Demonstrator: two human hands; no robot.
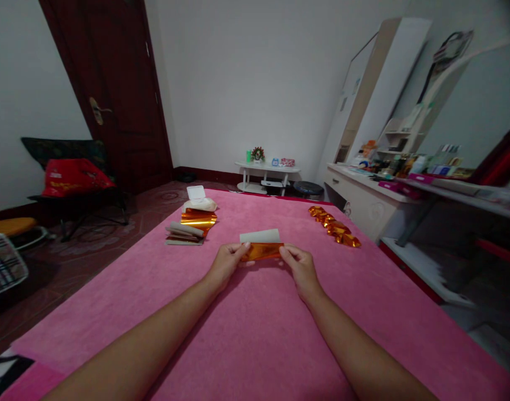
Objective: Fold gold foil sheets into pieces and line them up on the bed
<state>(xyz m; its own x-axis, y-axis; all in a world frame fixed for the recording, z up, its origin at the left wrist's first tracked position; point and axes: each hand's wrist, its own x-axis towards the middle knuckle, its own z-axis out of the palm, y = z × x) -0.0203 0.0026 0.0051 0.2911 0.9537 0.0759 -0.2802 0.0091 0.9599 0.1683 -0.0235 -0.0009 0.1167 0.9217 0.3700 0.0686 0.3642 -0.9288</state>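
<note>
at my far left, a folding chair (71, 192) carries a red bag (73, 177), with a dark red door (117, 94) standing shut behind it. on the left part of the pink cloth (213, 334) spread in front of me, i have a small stack of grey pieces (183, 231), its layers splayed unevenly. just beyond and touching it or nearly so lies the shiny orange foil (200, 220), and behind that a pale bundle (200, 205) with a white lid-like piece (195, 192) tilted up at its back.

near the middle, my left hand (226, 263) pinches 1 end of an orange strip (261, 252), thumb on top and fingers underneath. the strip stretches sideways between my 2 hands, just above the cloth. right behind it lies 1 grey sheet (261, 235), partly hidden by the strip. my right hand (300, 268) grips the other end the same way, thumb above, fingertips below.

well apart to the right, crumpled orange foil pieces (334, 227) lie in a slanting row on the cloth; i can't tell exactly how many. past the cloth's right edge stands a white dresser (366, 192), its top crowded with bottles (417, 164).
</note>
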